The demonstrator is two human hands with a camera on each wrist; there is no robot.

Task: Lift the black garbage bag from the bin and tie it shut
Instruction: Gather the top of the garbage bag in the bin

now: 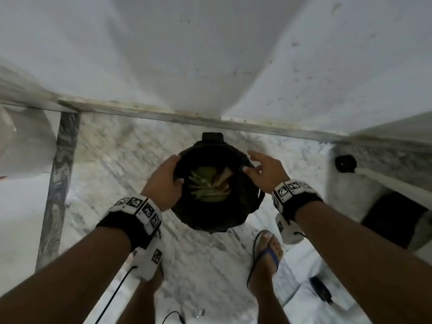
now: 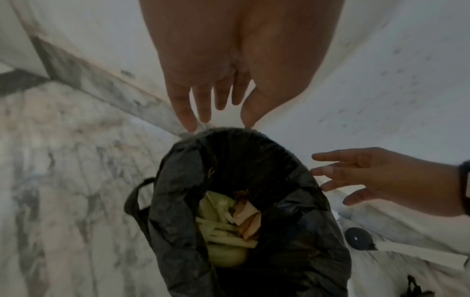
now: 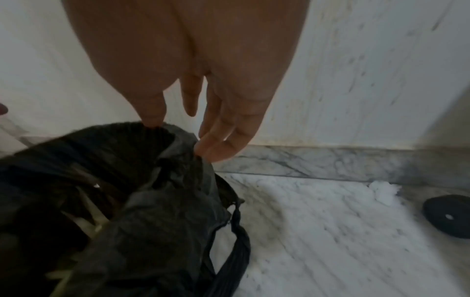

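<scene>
The head camera looked steeply down onto the black garbage bag [image 1: 203, 218] by the far wall [image 1: 210, 54]. The wrist cameras sat close behind the left hand [image 2: 229, 66] and right hand [image 3: 190, 60], facing the bag's mouth, which all views shared.

Open black garbage bag [image 1: 245, 206] lining bin [image 1: 212, 136]

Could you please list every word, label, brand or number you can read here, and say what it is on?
None can be read.
The left wrist band and right wrist band carry only black-and-white square marker patterns, no letters or digits.
The black garbage bag shows no print.
</scene>
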